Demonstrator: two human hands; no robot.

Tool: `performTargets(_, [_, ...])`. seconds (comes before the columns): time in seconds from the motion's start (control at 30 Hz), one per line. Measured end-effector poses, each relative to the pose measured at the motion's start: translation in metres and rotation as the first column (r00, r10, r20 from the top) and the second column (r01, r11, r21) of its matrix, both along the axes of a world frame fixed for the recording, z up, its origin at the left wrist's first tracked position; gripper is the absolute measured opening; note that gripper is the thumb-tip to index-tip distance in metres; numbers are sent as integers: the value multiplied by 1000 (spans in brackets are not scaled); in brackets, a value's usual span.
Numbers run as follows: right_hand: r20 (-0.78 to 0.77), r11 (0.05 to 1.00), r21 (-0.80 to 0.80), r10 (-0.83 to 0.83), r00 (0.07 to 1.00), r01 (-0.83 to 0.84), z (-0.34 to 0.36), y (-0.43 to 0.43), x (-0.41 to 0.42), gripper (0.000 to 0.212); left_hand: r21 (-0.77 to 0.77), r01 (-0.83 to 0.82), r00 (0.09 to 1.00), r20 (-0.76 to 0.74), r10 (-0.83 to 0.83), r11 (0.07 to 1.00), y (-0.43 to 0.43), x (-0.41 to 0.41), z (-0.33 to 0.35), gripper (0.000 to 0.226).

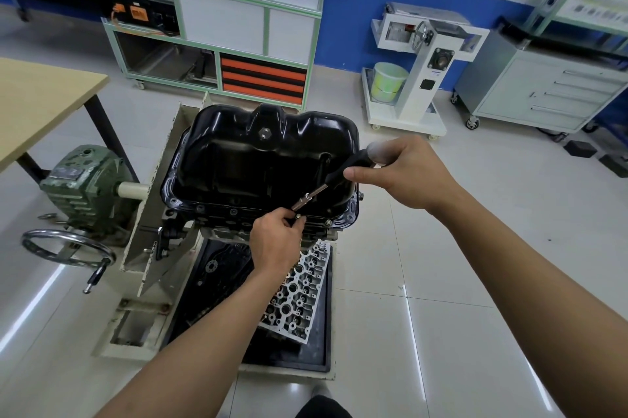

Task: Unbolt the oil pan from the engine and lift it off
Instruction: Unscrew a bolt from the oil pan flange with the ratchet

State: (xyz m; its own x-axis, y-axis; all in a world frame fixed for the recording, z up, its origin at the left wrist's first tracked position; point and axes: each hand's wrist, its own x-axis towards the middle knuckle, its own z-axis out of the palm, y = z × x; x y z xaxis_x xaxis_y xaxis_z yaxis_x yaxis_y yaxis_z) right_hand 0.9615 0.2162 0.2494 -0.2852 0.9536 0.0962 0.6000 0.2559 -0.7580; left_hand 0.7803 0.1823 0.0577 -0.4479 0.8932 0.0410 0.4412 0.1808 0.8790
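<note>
Tiled floor [424, 247]: one pan [244, 159] atop one engine [217, 225]. Right hand [404, 173] grips one driver [334, 178]; left hand [275, 241] pinches its tip.

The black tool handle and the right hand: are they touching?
Touching. The head view shows the right hand curled round the black tool handle.

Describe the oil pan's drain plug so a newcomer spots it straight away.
Find the glossy black oil pan on the engine at mid-frame. Near its far edge, under the central hump, sits the drain plug. It is a lone hex head on the pan body, whereas the small bolts line the rim flange.
</note>
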Motion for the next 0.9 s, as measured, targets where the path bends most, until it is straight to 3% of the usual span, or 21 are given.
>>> performTargets(0.17, [-14,1000,5,0,1000,0,0,2,2,42,-11,-39,998,-48,38,999,1,1,1,27])
performTargets(0.47, [-21,1000,10,1,1000,-1,-2,0,5,50,-34,-30,997,-74,28,999,1,8,3,21])
performTargets(0.67, [-38,1000,-7,-6,999,6,-3,-3,5,53,-42,-45,993,-112,40,998,2,7,3,31])
performTargets(0.9, [-38,999,-25,-23,999,22,-4,-2,5,44,-49,-48,994,-104,42,998,1,10,6,16])
